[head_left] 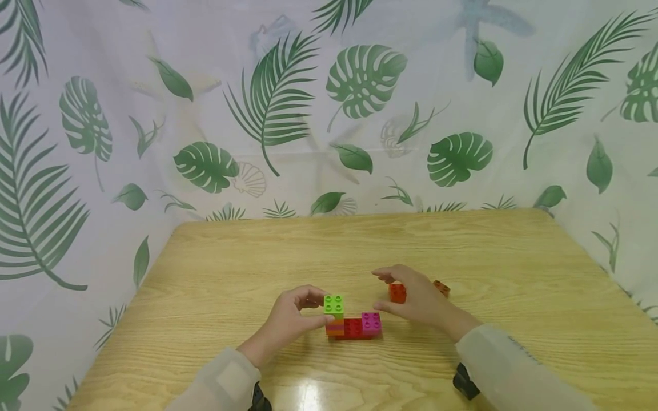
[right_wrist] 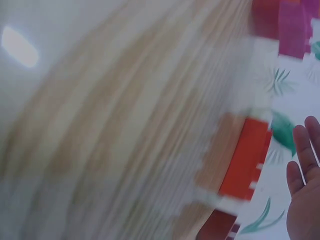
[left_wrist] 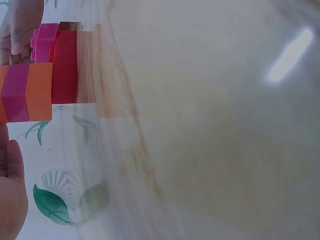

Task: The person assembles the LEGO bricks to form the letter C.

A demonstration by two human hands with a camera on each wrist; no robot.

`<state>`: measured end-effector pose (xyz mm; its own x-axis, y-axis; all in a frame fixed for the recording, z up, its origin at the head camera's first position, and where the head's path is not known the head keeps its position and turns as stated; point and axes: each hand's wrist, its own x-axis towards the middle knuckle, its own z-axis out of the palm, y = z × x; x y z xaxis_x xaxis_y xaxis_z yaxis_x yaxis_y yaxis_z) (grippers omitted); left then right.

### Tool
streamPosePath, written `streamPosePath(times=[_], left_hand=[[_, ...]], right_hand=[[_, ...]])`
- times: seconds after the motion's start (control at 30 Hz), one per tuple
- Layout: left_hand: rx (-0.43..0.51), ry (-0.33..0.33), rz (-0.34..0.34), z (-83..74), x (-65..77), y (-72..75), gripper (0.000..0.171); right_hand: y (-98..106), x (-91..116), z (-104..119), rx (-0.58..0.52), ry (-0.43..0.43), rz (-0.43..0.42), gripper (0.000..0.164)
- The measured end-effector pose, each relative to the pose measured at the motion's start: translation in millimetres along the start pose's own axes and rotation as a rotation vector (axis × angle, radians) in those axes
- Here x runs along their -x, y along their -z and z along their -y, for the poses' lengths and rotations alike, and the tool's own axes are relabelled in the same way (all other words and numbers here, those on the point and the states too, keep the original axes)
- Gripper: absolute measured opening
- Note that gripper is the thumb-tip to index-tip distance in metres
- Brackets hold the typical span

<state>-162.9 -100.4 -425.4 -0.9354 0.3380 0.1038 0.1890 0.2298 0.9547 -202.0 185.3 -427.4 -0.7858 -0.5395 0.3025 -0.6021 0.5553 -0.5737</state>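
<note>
My left hand (head_left: 292,313) holds the left end of a toy building-brick structure, its thumb against the tower and its bent fingers behind. That tower has a lime green brick (head_left: 333,303) above orange and purple layers (head_left: 335,327). A long red brick (head_left: 353,327) runs right from it at the base, with a pink brick (head_left: 371,322) on its right end. Just right of the pink brick, my right hand (head_left: 418,298) hovers with thumb and fingers spread apart, nothing between them. An orange-red brick (head_left: 397,293) lies behind it, partly hidden; the right wrist view shows this brick (right_wrist: 246,159) apart from the fingers.
A brown-orange brick (head_left: 441,288) lies beyond the right hand, partly covered by it. Everything stands on a wood-grain table (head_left: 247,251). A leaf-patterned curtain (head_left: 303,142) hangs along the table's back and sides.
</note>
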Motion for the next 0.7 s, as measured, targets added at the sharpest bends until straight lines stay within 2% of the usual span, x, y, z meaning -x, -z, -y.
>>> streamPosePath(times=[0.2, 0.4, 0.7], left_hand=[[0.003, 0.003, 0.003, 0.7, -0.4, 0.0, 0.029], [0.012, 0.005, 0.000, 0.5, -0.2, 0.3, 0.029], [0.005, 0.003, -0.005, -0.8, 0.5, -0.2, 0.029]], right_hand=[[8, 4, -17, 0.079, -0.055, 0.032, 0.063], [12, 7, -29, 0.104, -0.105, 0.072, 0.063], [17, 12, -33, 0.183, -0.114, 0.094, 0.049]])
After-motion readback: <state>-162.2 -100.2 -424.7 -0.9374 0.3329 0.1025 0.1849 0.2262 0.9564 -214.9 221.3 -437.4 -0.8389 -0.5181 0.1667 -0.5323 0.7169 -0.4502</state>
